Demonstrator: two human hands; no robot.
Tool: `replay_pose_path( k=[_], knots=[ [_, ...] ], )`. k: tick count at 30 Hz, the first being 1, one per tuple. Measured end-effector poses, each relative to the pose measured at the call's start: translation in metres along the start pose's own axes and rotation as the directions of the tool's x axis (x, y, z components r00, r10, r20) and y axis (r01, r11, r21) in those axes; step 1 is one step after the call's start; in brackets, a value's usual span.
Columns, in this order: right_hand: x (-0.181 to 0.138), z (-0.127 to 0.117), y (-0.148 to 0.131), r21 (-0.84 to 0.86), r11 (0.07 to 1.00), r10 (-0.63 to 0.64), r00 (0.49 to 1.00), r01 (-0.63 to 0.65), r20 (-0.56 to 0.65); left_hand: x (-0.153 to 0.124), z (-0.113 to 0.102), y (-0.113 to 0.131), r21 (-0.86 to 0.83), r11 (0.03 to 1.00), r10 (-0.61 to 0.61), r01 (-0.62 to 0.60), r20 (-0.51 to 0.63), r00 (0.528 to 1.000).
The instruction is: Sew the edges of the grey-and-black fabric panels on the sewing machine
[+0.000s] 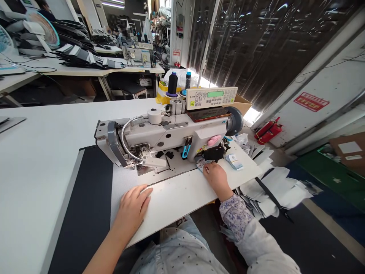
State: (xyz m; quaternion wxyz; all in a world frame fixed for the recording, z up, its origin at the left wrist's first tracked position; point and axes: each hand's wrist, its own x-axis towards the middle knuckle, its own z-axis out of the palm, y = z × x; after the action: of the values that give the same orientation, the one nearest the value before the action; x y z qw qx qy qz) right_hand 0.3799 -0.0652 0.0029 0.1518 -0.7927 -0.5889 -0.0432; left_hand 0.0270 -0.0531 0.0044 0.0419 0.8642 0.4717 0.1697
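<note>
left hand (pixel 134 207) spread flat on mesh fabric (pixel 122 186); right hand (pixel 217 179) pinching printed label (pixel 201 166); risk: pinch loosens, label slips under sewing machine (pixel 171 133)

Under my right hand (pixel 216 178) sits a printed tag (pixel 201 166) with a QR code, its small print unreadable from here. The sewing machine's control panel (pixel 211 98) carries button legends too tiny to read, a green display (pixel 215 94) I can't make out, and what looks like "C-60M" at its left edge. A bundle of tags (pixel 234 161) shows blue print, also illegible. On the wall (pixel 336 80), a red sign (pixel 311 102) has yellow characters, too small to read.
</note>
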Motion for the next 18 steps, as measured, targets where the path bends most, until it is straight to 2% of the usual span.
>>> replay_pose_path(
  k=[9, 14, 18],
  knots=[
    [-0.001, -0.008, -0.005, -0.084, 0.992, -0.082, 0.992, 0.09, 0.093, 0.001, 0.001, 0.0, -0.018, 1.0, 0.002, -0.002, -0.016, 1.0],
    [-0.001, -0.006, -0.006, -0.163, 0.981, -0.093, 0.994, 0.101, 0.053, 0.0, 0.001, -0.002, -0.021, 1.0, 0.011, -0.012, -0.02, 1.0],
    [-0.012, -0.016, -0.011, -0.066, 0.994, -0.092, 0.994, 0.087, -0.066, 0.0, -0.001, 0.001, -0.057, 0.998, -0.021, 0.021, -0.011, 1.0]
  ],
)
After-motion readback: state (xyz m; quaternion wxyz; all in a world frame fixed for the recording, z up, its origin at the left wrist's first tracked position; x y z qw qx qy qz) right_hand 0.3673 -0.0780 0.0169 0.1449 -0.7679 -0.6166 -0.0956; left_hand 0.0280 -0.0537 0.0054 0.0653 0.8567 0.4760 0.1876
